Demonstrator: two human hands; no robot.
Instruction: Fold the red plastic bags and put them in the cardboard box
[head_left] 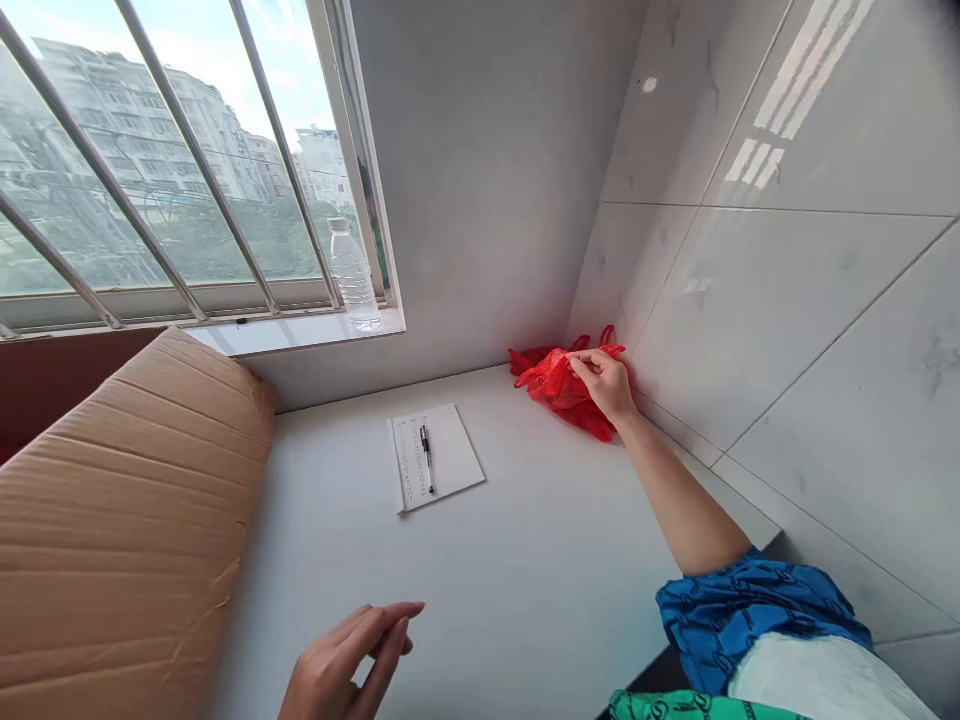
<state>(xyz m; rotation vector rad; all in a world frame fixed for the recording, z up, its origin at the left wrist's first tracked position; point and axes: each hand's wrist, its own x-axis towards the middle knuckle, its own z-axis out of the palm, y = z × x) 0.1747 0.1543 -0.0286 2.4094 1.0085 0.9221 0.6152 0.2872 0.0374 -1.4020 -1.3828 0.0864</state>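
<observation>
A crumpled red plastic bag (559,385) lies at the back right of the white tabletop (510,560), against the corner of the walls. My right hand (606,384) reaches over its right side, with thumb and fingertips pinched on the thin plastic. Low in the view, my left hand (352,660) hovers over the table's near part. Its fingers are loosely curved, the thumb just under the index finger, and nothing shows between them. Between the hands and farther back is a notepad (457,455) with rows of writing, a black-and-clear pen (427,460) lying on it.
A large brown cardboard piece (142,500) stands along the left side. On the windowsill (300,332) stands a clear plastic bottle (352,275), beside a barred window. Marbled wall tiles (817,330) close off the right side, and a grey wall (480,180) the back.
</observation>
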